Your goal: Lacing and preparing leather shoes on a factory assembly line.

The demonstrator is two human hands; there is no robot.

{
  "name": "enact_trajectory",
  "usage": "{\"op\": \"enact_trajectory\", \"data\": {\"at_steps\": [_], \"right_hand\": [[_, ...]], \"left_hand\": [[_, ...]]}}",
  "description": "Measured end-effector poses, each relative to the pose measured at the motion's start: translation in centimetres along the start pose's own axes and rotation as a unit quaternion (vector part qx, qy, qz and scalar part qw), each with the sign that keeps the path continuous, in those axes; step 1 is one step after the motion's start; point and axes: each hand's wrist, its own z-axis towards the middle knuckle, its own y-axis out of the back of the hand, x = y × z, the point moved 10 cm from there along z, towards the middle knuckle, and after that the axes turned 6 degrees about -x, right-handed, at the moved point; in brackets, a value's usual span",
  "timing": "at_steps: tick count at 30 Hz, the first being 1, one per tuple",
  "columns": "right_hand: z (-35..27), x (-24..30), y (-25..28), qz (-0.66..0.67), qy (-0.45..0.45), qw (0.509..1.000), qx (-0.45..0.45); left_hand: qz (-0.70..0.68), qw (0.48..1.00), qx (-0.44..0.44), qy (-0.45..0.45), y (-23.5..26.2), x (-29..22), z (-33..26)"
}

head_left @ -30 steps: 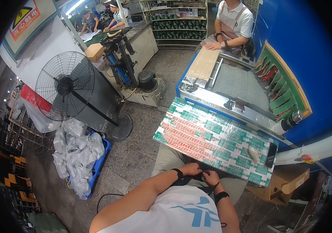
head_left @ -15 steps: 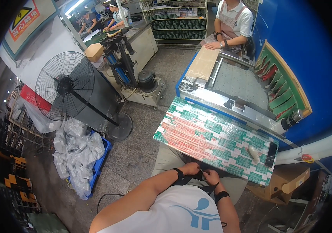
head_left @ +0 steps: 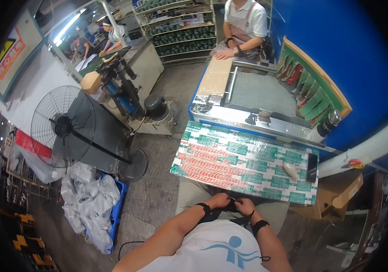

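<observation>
- Working low over the lap, the person has the left hand [head_left: 220,200] and the right hand [head_left: 245,206] just beside each other, with a small dark thing [head_left: 232,205] between them.
- That thing is on the near side of the patterned board [head_left: 244,159], close to the person's belly.
- The fingers of both hands are bent and look narrow, a bit like a pinch. One cannot tell if they grip the dark thing or only touch it.
- To do this well, it seems best that one hand holds the thing firm while the other makes small, slow moves.
- The board's edge is near, so knuckles might bump it. Lifting the thing a little into the light could help the person see.
- The fingertips are hard to make out, and the thing's shape gets lost in the dark around it.
- The board hides the person's knees.
- On the board's right side, near a black phone [head_left: 312,168], a pale lump [head_left: 290,171] is too unclear to name.
- On the far side, a machine [head_left: 262,93] hides a co-worker's [head_left: 247,25] legs.
</observation>
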Motion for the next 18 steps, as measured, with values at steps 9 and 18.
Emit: {"op": "enact_trajectory", "data": {"at_steps": [9, 18], "right_hand": [[0.3, 0.6, 0.0, -0.005, 0.029, 1.0, -0.011], [0.3, -1.0, -0.1, 0.02, 0.005, 0.999, -0.032]], "left_hand": [[0.003, 1.0, 0.002, -0.015, -0.5, 1.1, 1.0], [0.004, 1.0, 0.021, -0.018, -0.2, 0.0, 0.5]]}}
